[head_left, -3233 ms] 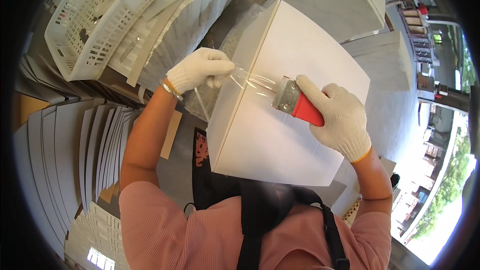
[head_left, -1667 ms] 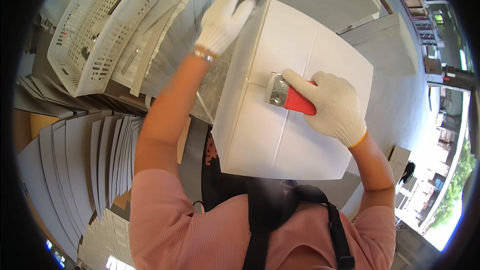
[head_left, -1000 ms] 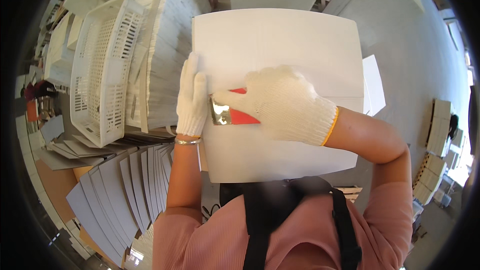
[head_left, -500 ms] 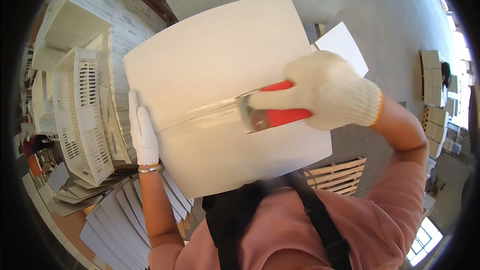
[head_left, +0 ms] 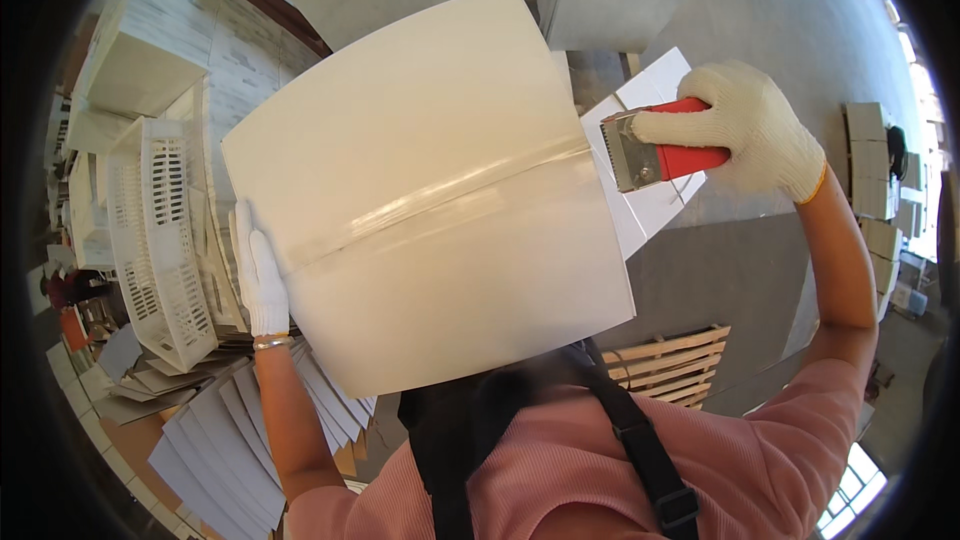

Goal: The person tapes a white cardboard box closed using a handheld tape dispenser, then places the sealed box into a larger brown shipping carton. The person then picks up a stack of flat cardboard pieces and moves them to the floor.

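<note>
A large white carton lies in front of me with its top flaps closed. Shiny clear packing tape runs along the seam between the flaps, reaching the right edge. My left hand, in a white knit glove, rests against the carton's left side with its fingers stretched out. In my gloved right hand is a red tape dispenser with a toothed metal front, held just beyond the carton's right edge. The dispenser's far side and some of my right fingers are hidden.
Beneath the dispenser, a white board or box sticks out past the carton. At left are a white slatted plastic crate and a marble-patterned surface. Flat cardboard sheets fan out at lower left; a wooden pallet lies at lower right.
My right hand has moved the tape dispenser rightward, off the carton's top and past its edge. The tape strip now extends along the seam to that edge. The carton appears shifted slightly left.
</note>
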A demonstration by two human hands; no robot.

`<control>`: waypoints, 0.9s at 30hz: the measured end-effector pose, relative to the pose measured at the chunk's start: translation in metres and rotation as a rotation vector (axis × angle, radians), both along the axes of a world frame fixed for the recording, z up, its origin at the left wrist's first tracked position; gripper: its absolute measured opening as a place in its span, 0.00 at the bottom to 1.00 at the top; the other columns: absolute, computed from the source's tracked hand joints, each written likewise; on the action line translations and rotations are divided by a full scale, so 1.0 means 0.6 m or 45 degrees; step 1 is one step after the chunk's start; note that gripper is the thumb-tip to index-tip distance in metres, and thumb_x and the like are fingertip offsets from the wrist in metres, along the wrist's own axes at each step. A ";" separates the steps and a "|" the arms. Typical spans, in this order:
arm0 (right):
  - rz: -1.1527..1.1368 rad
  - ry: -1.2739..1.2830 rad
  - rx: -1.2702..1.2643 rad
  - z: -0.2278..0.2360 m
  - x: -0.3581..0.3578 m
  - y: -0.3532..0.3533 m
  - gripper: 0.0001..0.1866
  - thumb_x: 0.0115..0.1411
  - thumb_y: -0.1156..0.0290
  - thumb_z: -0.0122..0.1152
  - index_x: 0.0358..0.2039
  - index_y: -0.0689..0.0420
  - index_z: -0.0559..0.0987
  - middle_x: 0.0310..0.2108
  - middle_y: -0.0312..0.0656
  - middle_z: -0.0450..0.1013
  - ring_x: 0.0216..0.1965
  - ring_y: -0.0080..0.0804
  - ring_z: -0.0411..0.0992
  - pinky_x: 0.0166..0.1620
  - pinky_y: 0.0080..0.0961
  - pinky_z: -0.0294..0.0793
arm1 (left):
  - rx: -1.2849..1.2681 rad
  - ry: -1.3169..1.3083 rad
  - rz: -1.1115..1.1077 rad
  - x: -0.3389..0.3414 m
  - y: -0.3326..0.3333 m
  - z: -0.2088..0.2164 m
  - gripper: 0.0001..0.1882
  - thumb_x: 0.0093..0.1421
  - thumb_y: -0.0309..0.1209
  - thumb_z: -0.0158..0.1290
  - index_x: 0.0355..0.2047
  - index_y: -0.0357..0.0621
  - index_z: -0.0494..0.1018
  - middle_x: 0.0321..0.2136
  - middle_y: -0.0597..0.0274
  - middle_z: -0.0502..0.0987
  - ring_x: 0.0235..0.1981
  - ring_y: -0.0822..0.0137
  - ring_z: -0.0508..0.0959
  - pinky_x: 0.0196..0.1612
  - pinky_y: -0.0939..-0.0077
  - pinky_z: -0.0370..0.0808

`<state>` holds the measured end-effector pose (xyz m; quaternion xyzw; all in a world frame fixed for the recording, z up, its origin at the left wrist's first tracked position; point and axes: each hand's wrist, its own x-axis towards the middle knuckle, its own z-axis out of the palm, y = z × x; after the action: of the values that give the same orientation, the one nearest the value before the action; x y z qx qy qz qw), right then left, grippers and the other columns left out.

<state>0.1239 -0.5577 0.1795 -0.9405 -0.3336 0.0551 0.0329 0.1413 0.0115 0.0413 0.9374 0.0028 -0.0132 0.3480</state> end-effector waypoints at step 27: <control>-0.273 0.406 0.107 -0.177 0.016 -0.087 0.32 0.48 0.65 0.73 0.55 0.30 0.78 0.32 0.41 0.73 0.33 0.45 0.76 0.36 0.38 0.75 | -0.018 0.002 0.068 0.005 0.004 -0.011 0.29 0.77 0.38 0.34 0.72 0.32 0.52 0.74 0.52 0.53 0.74 0.60 0.51 0.75 0.68 0.45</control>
<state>0.1332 -0.6098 0.0735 -0.9478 -0.2240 0.1858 0.1301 0.1443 0.0139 0.0347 0.9345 0.0281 -0.0044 0.3548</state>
